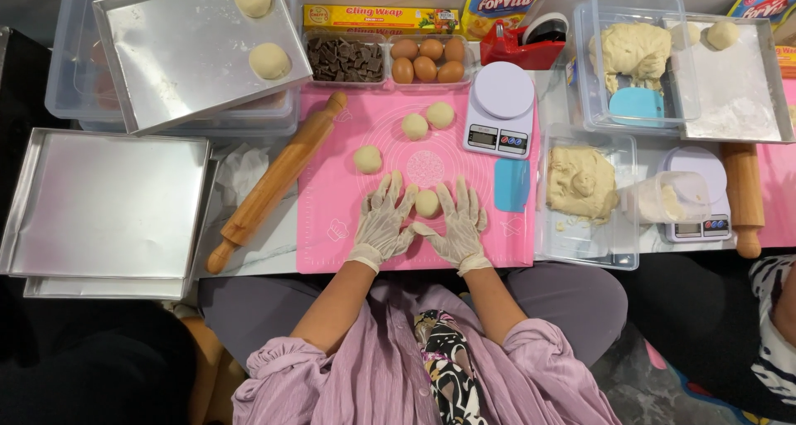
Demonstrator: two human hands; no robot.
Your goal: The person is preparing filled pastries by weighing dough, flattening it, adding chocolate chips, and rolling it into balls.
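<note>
Pink baking mat point(332, 218) — dough ball point(427, 203) cupped between gloved left hand point(383, 219) and right hand point(458, 223); fingers spread flat, gripping nothing; three more dough balls point(414, 126) beyond.

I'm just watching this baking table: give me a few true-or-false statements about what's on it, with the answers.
1. Both gloved hands, left hand and right hand, flank a small round dough ball on the pink silicone mat. True.
2. The wooden rolling pin lies to the right of the hands. False: it lies to their left, partly on the mat's edge.
3. The tilted metal baking tray holds two dough balls. True.
4. The white round-topped kitchen scale carries a dough ball. False: its platform is bare.
5. The clear tub of brown eggs sits beside the chocolate chunks. True.
</note>
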